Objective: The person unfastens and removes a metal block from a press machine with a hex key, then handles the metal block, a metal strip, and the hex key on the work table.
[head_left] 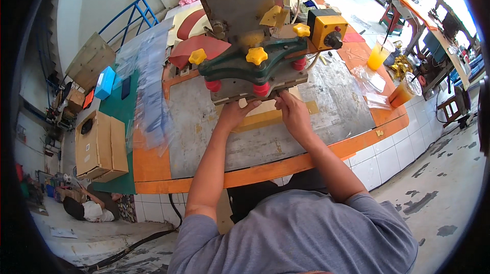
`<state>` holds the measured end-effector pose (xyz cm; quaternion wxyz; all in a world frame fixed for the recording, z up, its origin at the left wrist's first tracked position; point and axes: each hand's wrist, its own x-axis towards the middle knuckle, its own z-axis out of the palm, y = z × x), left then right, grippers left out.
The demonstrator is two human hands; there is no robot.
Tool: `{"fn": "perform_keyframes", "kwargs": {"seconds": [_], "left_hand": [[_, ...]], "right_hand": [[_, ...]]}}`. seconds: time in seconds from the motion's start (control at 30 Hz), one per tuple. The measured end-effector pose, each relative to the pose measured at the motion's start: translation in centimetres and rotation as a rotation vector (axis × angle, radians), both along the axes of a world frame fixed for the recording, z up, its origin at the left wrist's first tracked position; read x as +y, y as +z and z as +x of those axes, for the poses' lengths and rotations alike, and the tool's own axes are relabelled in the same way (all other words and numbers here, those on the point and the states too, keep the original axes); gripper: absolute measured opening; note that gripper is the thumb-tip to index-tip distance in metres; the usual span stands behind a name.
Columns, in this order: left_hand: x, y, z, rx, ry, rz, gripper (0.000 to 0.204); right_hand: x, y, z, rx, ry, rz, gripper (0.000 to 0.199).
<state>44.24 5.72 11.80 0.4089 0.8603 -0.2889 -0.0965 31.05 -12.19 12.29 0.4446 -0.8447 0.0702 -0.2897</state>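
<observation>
Hands point(265, 110) under press head point(252, 65) — bags point(148, 80) left.

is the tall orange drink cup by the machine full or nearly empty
Nearly full: orange liquid fills the clear plastic cup almost to its rim, and it stands upright with a straw on the orange table edge.

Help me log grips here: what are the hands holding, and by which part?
Both the left hand and right hand press on the near edge of a pale flat sheet under the press head; whether they grip it cannot be told.
</observation>
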Motion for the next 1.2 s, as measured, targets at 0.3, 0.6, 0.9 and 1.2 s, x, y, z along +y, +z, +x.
{"fn": "perform_keyframes", "kwargs": {"seconds": [0.3, 0.6, 0.9, 1.2], "left_hand": [[0.0, 0.7, 0.0, 0.115, -0.057, -0.011, 0.060], [0.7, -1.7, 1.4, 0.093, -0.052, 0.013, 0.081], [0.2, -2.0, 0.8, -0.083, -0.041, -0.078, 0.069], [1.8, -4.8, 3.6, -0.216, -0.079, -0.001, 0.067]], "right_hand": [[-0.3, 1.5, -0.6, 0.126, -0.007, -0.153, 0.007], [-2.1, 4.4, -1.1, 0.145, 0.012, -0.497, 0.014], [0.8, 1.3, -1.8, 0.075, 0.214, 0.111, 0.013], [5.0, 1.0, 1.5, 0.004, 0.242, 0.274, 0.020]]}}
